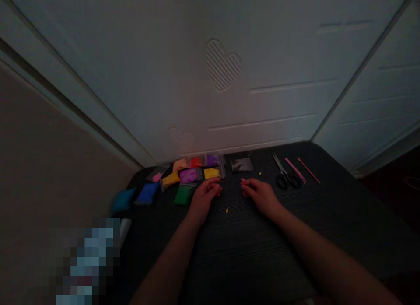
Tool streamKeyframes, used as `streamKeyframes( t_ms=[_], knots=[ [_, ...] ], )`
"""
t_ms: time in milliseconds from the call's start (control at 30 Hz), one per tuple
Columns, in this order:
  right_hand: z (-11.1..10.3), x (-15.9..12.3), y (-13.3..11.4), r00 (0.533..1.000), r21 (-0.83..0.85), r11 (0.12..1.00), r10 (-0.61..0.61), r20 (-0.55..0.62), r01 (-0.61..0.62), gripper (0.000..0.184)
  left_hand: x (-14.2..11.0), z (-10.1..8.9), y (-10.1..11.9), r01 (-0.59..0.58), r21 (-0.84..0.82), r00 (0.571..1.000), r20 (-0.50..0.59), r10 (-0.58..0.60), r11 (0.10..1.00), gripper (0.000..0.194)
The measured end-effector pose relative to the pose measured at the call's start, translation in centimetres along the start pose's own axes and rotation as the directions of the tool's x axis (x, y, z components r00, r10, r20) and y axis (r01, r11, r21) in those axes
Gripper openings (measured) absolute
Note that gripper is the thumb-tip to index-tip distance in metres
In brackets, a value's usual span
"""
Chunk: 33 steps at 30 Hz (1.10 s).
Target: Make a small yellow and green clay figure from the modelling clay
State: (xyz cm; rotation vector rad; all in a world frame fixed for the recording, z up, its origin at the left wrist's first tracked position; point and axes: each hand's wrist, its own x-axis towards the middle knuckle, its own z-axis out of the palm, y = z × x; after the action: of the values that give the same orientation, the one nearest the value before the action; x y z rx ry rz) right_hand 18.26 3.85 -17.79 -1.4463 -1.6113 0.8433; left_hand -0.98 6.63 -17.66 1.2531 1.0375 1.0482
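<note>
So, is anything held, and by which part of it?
The right hand seems to pinch a small pink piece by its lower end; I cannot tell for the left hand.

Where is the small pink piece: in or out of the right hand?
In: the right hand pinches the pink piece, whose tip shows beyond it.

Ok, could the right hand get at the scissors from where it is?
Probably yes: the scissors lie just right of the right hand, with nothing apparent between, though the hand seems to hold a small pink piece.

Seemingly a home: heart-embossed panels point(278, 47) behind a dark table point(243, 257).
</note>
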Motion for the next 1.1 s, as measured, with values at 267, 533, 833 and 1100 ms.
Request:
streamKeyframes(
  t_ms=[267, 533, 833, 1100],
  knots=[
    [-0.5, 0.1, -0.19, 0.997, -0.1, 0.995, -0.031, -0.072, 0.024, 0.018, 0.04, -0.09, -0.22, 0.0, -0.02, 1.0, 0.0, 0.0, 1.0, 0.032],
    [-0.71, 0.37, -0.08, 0.999, -0.095, 0.995, -0.035, -0.008, 0.034, 0.018, -0.14, 0.06, 0.13, -0.001, -0.016, 1.0, -0.013, 0.0, 1.0, 0.032],
    [-0.71, 0.27, 0.23, 0.992, -0.165, 0.978, -0.128, 0.006, 0.127, 0.013, -0.13, 0.21, 0.3, 0.023, -0.016, 0.999, -0.022, -0.023, 1.0, 0.033],
    [-0.47, 0.11, 0.39, 0.984, -0.178, 0.968, -0.176, 0.018, 0.176, 0.022, 0.03, 0.03, 0.01, 0.037, -0.045, 0.999, 0.004, -0.037, 0.998, 0.033]
  ],
)
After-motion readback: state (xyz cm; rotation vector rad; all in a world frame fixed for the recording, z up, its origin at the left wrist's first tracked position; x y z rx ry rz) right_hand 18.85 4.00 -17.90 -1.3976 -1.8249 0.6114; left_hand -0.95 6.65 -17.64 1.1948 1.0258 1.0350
